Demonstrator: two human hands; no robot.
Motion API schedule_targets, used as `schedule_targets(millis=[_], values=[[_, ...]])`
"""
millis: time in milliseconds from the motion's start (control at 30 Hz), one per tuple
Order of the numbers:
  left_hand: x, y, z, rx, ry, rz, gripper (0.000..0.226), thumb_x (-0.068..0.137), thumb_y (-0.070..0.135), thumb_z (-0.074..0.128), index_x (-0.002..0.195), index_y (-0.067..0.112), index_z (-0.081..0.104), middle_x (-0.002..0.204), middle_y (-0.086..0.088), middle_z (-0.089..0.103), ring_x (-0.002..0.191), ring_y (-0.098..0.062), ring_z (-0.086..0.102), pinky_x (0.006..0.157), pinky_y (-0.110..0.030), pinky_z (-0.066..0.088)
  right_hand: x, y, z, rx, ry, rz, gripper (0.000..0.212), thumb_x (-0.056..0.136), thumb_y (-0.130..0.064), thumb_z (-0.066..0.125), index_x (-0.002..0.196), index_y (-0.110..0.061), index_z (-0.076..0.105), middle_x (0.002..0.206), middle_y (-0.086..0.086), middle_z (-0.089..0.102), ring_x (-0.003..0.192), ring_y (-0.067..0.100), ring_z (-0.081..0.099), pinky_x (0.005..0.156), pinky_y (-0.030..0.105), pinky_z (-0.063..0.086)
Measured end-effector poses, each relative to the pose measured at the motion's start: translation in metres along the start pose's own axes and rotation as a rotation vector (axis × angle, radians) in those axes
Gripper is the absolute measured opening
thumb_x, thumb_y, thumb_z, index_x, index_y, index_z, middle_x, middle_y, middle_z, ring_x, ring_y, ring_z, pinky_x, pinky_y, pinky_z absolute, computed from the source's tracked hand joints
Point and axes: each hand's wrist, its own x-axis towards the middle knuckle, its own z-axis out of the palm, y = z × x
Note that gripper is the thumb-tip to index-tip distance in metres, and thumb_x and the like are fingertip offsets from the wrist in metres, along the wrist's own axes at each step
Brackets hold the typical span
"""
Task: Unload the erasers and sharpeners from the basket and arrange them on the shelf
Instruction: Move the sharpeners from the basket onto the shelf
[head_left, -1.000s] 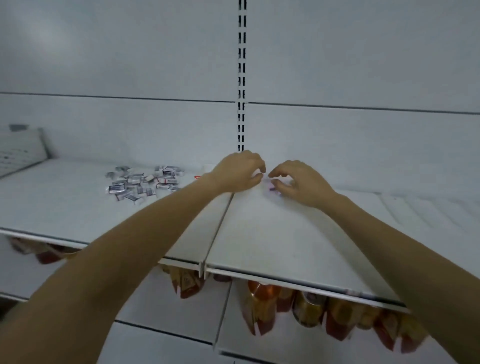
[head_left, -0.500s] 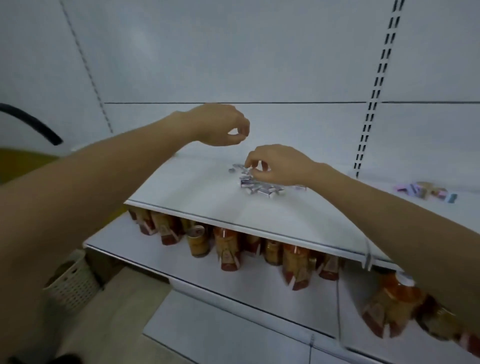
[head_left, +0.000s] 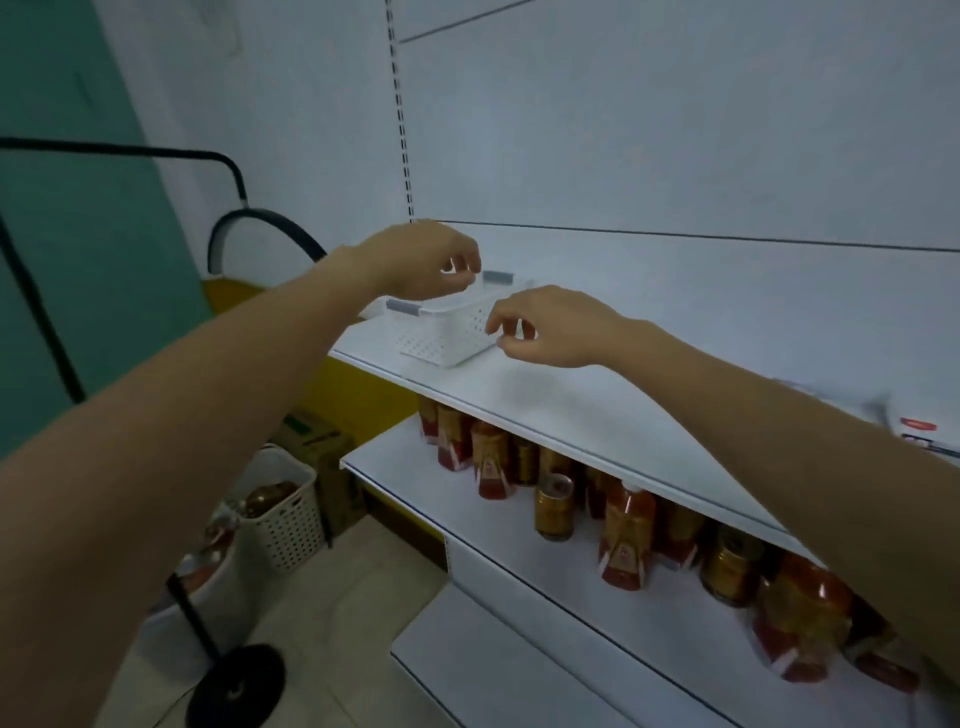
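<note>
White shop shelving fills the middle and right of the frame, with a green wall at upper left. On the upper shelf (head_left: 571, 410), mid-frame, stands the white basket (head_left: 447, 338) with grey handles. Its inside is hidden from this angle, so what remains in it cannot be told.

The left hand (head_left: 421, 262) hovers over the basket's rim, its fingers (head_left: 465, 257) curled toward the thumb with a gap between. The right hand (head_left: 550, 327) is just beside the basket's right wall, fingers curled, tips close to the thumb. Whether either pinches a small piece I cannot tell.

At the right edge a blurred scatter of small packets (head_left: 919, 431) lies on the same shelf, probably erasers or sharpeners already out. Unloading seems under way, with arranging left to do.

Bottles and cans (head_left: 626, 540) line the lower shelf. A floor basket (head_left: 280, 514), a cardboard box (head_left: 311, 436) and a black stand base (head_left: 236, 686) sit at lower left. Nothing lies between the hands and the basket.
</note>
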Motion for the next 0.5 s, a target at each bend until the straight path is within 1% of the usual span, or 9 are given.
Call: schedule_targets(millis=[133,200,333,400,500], values=[[-0.010,-0.038,0.015,0.000,-0.002,-0.086,0.023,0.093,0.032,0.050,0.110,0.022,0.060,0.112,0.002,0.063,0.094,-0.012,0.056,0.088,-0.040,0.051,0.036,-0.002,0.005,0.025,0.003,-0.022,0.026,0.090,-0.031,0.049,0.114,-0.024,0.058,0.099,-0.009,0.059,0.081,0.007,0.051,0.070,0.024,0.042],[-0.014,-0.052,0.019,-0.015,0.003,-0.120,0.022,0.093,0.032,0.050,0.109,0.022,0.060,0.111,0.002,0.063,0.094,-0.012,0.056,0.087,-0.039,0.051,0.052,-0.002,0.005,0.037,0.011,-0.028,0.026,0.090,-0.029,0.049,0.114,-0.023,0.058,0.094,-0.010,0.057,0.081,0.008,0.052,0.071,0.025,0.041],[-0.014,-0.065,0.020,-0.018,-0.002,-0.157,0.024,0.094,0.029,0.049,0.112,0.017,0.059,0.113,-0.001,0.062,0.095,-0.012,0.054,0.086,-0.030,0.049,0.072,0.003,0.007,0.080,0.032,-0.037,0.024,0.090,-0.028,0.050,0.112,-0.023,0.059,0.095,-0.009,0.058,0.082,0.009,0.051,0.076,0.029,0.045],[-0.009,-0.068,0.019,-0.009,-0.008,-0.160,0.025,0.094,0.027,0.048,0.113,0.015,0.059,0.114,-0.001,0.062,0.096,-0.013,0.055,0.085,-0.030,0.048,0.079,0.008,0.009,0.068,0.030,-0.041,0.024,0.090,-0.027,0.049,0.112,-0.023,0.059,0.094,-0.009,0.057,0.083,0.009,0.050,0.073,0.026,0.041],[0.006,-0.074,0.023,-0.010,-0.007,-0.171,0.024,0.094,0.026,0.048,0.113,0.016,0.059,0.115,-0.003,0.062,0.097,-0.015,0.056,0.089,-0.036,0.050,0.091,0.021,0.011,0.059,0.032,-0.016,0.024,0.089,-0.026,0.049,0.112,-0.023,0.058,0.094,-0.010,0.054,0.084,0.010,0.048,0.072,0.023,0.035]])
